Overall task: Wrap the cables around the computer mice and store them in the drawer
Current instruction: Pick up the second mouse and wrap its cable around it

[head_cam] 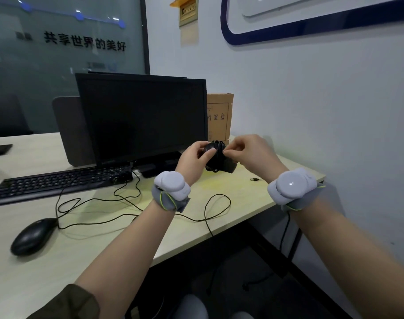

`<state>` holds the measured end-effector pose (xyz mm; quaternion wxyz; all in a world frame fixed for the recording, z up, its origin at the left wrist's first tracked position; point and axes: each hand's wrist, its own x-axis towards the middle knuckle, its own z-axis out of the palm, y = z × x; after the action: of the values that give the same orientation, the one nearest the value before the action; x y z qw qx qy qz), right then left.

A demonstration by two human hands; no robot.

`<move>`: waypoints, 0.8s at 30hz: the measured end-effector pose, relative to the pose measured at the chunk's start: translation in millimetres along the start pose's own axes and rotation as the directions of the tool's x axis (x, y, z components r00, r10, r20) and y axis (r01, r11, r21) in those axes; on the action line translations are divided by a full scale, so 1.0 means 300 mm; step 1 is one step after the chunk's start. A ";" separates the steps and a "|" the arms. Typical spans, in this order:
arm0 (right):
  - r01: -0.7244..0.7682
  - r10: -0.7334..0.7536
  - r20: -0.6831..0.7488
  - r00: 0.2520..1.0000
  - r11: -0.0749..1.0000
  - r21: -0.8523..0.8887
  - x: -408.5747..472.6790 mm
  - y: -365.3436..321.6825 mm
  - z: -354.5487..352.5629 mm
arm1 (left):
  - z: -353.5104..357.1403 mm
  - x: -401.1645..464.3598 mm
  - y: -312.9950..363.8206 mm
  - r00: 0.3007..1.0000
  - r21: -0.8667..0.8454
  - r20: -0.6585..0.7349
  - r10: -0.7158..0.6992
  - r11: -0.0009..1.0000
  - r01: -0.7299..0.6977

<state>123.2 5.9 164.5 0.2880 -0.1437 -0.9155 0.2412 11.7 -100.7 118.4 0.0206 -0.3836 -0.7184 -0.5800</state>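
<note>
My left hand (194, 157) grips a black computer mouse (216, 155) held up above the desk, with its cable wound in several turns round the body. My right hand (244, 153) pinches the cable at the mouse's top right. A second black mouse (33, 236) lies on the desk at the near left. Its thin black cable (132, 203) runs in loose loops across the desk to the right. A USB plug (255, 179) lies near the desk's right edge. No drawer is in view.
A black monitor (141, 118) stands at the back of the light wooden desk (92, 249), with a black keyboard (58, 183) in front of it. A brown cardboard file box (219, 116) leans against the wall behind the hands. The desk's right edge falls off below my right wrist.
</note>
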 end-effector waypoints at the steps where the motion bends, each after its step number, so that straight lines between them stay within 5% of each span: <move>1: 0.028 -0.028 -0.009 1.000 0.999 0.044 0.004 0.001 -0.009 | 0.000 -0.001 0.001 0.999 -0.005 0.037 -0.002 1.000 0.003; 7: 0.107 -0.102 -0.041 0.994 0.979 0.175 0.029 0.032 -0.045 | -0.014 -0.014 0.020 0.948 -0.281 0.309 -0.080 0.944 0.172; 12: 0.068 -0.126 0.156 0.980 0.941 0.333 0.048 0.041 -0.075 | -0.021 -0.046 0.005 0.827 -0.551 0.551 -0.110 0.697 0.459; 19: -0.103 -0.120 0.273 0.955 0.726 0.680 0.035 0.076 -0.059 | -0.043 -0.055 -0.019 0.807 -0.721 0.589 -0.047 0.419 0.551; 22: -0.059 -0.066 0.154 0.986 0.722 0.689 0.015 0.060 0.012 | -0.038 -0.036 -0.010 0.859 -0.806 0.510 -0.043 0.324 0.495; 24: -0.142 -0.004 0.212 0.977 0.729 0.670 0.002 0.046 0.070 | -0.029 -0.018 -0.005 0.916 -0.864 0.394 -0.069 0.312 0.395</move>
<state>111.9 10.3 142.6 0.2185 -0.0376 -0.7813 0.5835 11.2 -111.1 117.5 -0.3892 -0.2961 -0.3018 -0.8184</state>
